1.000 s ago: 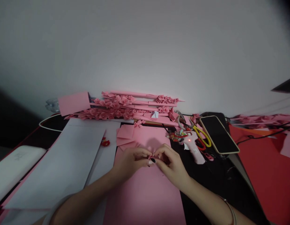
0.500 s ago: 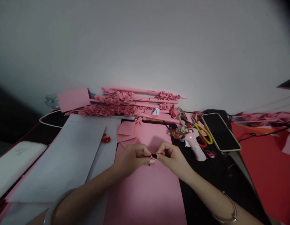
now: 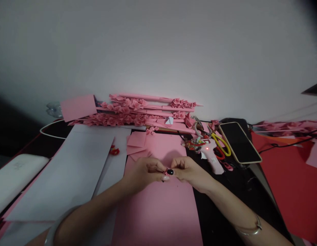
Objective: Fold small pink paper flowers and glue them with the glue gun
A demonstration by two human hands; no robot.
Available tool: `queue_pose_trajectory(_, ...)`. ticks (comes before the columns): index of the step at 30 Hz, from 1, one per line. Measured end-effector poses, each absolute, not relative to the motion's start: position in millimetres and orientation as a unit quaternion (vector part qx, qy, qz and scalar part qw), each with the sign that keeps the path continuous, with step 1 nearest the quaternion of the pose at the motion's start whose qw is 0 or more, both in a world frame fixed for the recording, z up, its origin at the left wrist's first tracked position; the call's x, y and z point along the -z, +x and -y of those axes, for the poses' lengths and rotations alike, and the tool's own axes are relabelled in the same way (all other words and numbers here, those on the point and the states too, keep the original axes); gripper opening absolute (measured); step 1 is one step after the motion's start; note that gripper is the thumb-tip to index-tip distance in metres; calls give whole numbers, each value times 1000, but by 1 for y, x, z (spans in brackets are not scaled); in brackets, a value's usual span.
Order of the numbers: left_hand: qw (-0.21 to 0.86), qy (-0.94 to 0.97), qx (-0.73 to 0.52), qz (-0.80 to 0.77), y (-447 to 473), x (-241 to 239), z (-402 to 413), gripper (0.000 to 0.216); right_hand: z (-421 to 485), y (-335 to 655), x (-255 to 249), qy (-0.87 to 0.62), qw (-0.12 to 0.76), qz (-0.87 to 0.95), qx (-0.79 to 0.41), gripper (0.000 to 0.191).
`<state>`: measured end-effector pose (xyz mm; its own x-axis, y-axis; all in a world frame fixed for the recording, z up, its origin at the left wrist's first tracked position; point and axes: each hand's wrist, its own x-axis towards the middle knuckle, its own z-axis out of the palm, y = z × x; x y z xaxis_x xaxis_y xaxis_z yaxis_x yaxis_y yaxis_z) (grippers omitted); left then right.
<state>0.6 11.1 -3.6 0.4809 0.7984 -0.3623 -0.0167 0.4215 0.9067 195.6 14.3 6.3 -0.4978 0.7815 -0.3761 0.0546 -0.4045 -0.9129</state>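
Above a long pink paper sheet (image 3: 158,212), my left hand (image 3: 144,174) and my right hand (image 3: 190,172) meet fingertip to fingertip. Between them is a small folded pink paper piece (image 3: 167,173), mostly covered by the fingers. My left thumb and fingers pinch it from the left. From the right, my right hand pinches it too, its dark-nailed thumb lying over the paper. Just behind the hands, several pink paper squares (image 3: 137,140) lie in a loose stack, with a small pink paper flower (image 3: 152,130) beside them.
Rolled pink paper and paper roses (image 3: 122,119) line the wall. To the right lie a lit glue gun (image 3: 212,157), yellow-handled scissors (image 3: 221,145), a phone (image 3: 240,143) and red paper (image 3: 288,184). White sheets (image 3: 63,174) and a white box-like device (image 3: 20,181) lie left.
Both hands stay together on the pink piece, with only a slight shift of the right thumb and forearm. The whole view has drifted a little.
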Motion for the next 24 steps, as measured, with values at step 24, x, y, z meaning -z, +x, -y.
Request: queue_pose_trajectory(24, 666, 509, -335, -431, 2, 8, -13, 19, -7, 188, 3, -429, 416, 534, -598, 18)
